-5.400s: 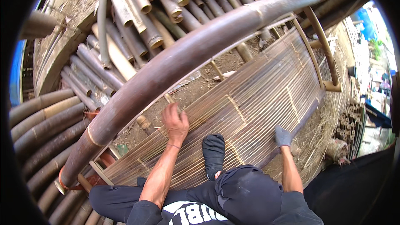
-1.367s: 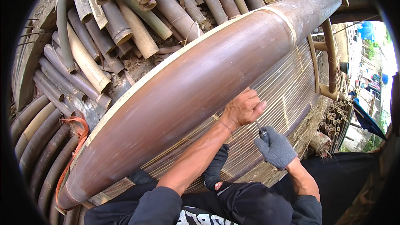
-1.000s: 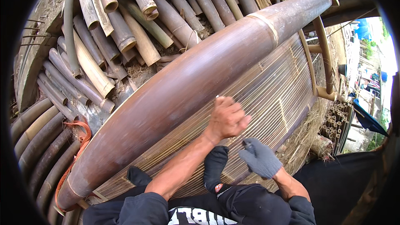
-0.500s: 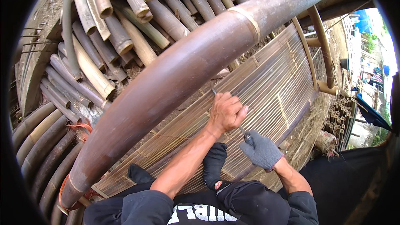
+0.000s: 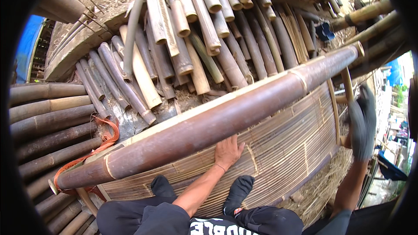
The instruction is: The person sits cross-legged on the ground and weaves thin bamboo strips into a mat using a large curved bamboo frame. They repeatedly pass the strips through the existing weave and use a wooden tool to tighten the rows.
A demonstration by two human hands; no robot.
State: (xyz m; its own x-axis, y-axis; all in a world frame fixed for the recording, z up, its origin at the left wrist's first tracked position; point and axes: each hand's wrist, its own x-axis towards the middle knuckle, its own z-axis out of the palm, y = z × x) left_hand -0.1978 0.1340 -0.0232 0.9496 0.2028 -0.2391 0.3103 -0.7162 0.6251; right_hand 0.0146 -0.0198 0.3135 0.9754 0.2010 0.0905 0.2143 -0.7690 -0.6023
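My bare left hand [image 5: 228, 151] lies flat on the slatted bamboo panel [image 5: 278, 148], its fingers reaching to the lower edge of a thick brown bamboo pole [image 5: 200, 124]. Some fingertips are hidden there. The pole runs across from lower left to upper right, with a pale split edge along its far side. Out at the right end of the panel, my right hand [image 5: 363, 124] is raised in a grey glove. Motion smears its fingers, and I cannot make out whether it holds anything. My two feet in black socks [image 5: 238, 191] rest on the slats.
Cut bamboo poles [image 5: 204, 30] are piled beyond the panel, and more thick poles [image 5: 52, 122] lie at the left. Orange strapping [image 5: 114, 132] wraps near the pole's left end. Dry straw [image 5: 320, 187] lies along the panel's near right edge.
My right hand has swung up and right, away from the left. The metal tool both hands held no longer shows. My left hand has opened onto the slats. The view has shifted.
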